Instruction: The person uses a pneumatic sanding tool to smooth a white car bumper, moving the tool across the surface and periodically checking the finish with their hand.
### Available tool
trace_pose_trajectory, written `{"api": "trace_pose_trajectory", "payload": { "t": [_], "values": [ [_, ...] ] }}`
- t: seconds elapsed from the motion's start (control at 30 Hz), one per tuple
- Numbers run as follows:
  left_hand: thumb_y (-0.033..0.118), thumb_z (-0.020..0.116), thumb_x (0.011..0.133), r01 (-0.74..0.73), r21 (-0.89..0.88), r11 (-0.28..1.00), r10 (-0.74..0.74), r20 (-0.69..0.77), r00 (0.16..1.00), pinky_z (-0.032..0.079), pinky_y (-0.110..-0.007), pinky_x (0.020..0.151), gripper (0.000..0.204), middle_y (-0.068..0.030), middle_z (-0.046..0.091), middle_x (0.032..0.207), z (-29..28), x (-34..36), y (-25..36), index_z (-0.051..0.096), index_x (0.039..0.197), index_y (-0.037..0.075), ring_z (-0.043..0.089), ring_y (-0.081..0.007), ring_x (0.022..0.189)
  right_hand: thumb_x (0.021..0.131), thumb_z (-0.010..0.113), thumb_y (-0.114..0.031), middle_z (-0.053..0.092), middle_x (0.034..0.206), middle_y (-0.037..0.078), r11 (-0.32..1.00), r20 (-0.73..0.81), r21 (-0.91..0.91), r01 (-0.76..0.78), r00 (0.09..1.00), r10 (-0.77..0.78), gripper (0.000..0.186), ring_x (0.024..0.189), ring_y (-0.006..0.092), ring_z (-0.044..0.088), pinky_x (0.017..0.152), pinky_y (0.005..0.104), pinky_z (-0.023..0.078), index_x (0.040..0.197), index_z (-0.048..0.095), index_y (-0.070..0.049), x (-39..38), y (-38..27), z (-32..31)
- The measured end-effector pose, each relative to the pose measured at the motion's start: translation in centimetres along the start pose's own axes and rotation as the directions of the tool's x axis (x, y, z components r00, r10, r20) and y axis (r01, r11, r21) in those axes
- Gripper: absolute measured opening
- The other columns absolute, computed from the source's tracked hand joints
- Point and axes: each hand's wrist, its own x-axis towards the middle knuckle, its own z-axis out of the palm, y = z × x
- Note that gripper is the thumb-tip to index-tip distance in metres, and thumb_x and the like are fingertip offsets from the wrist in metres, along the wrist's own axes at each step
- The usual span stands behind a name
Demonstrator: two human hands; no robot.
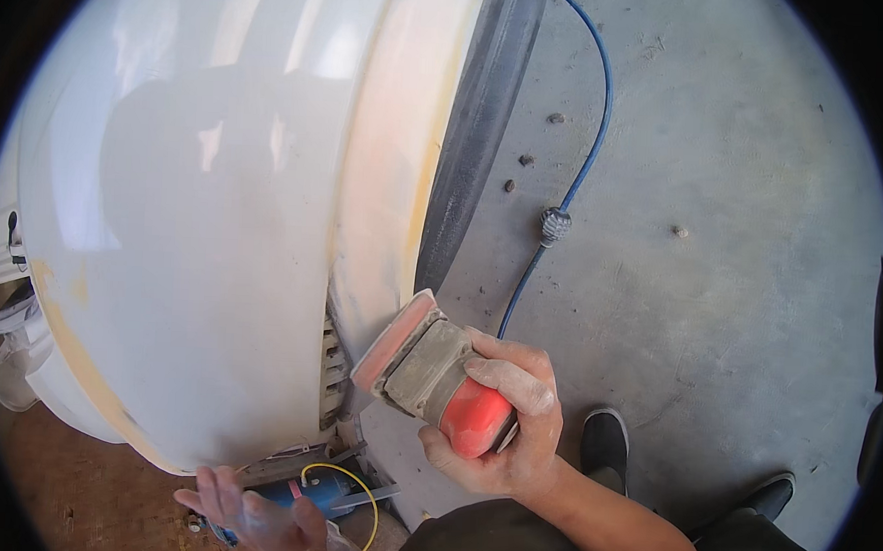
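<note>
My right hand (pixel 519 407) is closed around a dust-covered sander (pixel 428 368) with a red top and a flat pad, held beside the pale pink, sanded strip (pixel 388 155) along a glossy white curved panel (pixel 189 196). Yellowish patches run along the panel's lower left edge. My left hand (pixel 254 514) has its fingers apart and nothing in them, below the panel and in front of a blue cylindrical object (pixel 294 496) with a thin yellow hose (pixel 372 509). Both hands look dusty.
A dark rail (pixel 477 129) borders the panel. A blue hose (pixel 595 144) with a wrapped lump crosses the grey floor (pixel 737 288), where several small lumps lie. My shoes (pixel 607 440) are at lower right. A brown board surface (pixel 58 475) lies at lower left.
</note>
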Motion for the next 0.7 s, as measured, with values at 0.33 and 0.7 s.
{"api": "trace_pose_trajectory", "payload": {
  "t": [0.33,0.7],
  "values": [
    [0.07,0.026,0.101,0.147,-0.048,0.988,-0.14,0.131,0.982,0.024,-0.068,0.12,0.087,-0.0284,0.018,0.167,-1.0,5.1,-10.2,0.017,0.164,0.011,0.025,-0.046,0.153,0.062,0.091,-0.008,0.065,0.117,0.02,0.998,-0.064,-0.025,-0.06,0.996,0.058,0.068,0.096,0.0294,0.069,0.081,0.0353,0.057,0.124,0.063,-0.006,5.8,-0.9,-1.0],
    [0.056,0.036,0.103,0.148,-0.111,0.983,-0.14,0.08,0.987,0.024,-0.066,0.12,0.081,-0.0355,0.026,0.163,-0.9,3.5,-11.2,0.029,0.16,-0.001,0.029,-0.0539,0.149,0.063,0.094,-0.012,0.064,0.118,0.021,0.986,-0.01,0.056,-0.159,0.987,0.159,0.062,0.091,0.0267,0.072,0.073,0.031,0.06,0.12,0.069,-0.007,7.9,0.4,-2.1]
  ]
}}
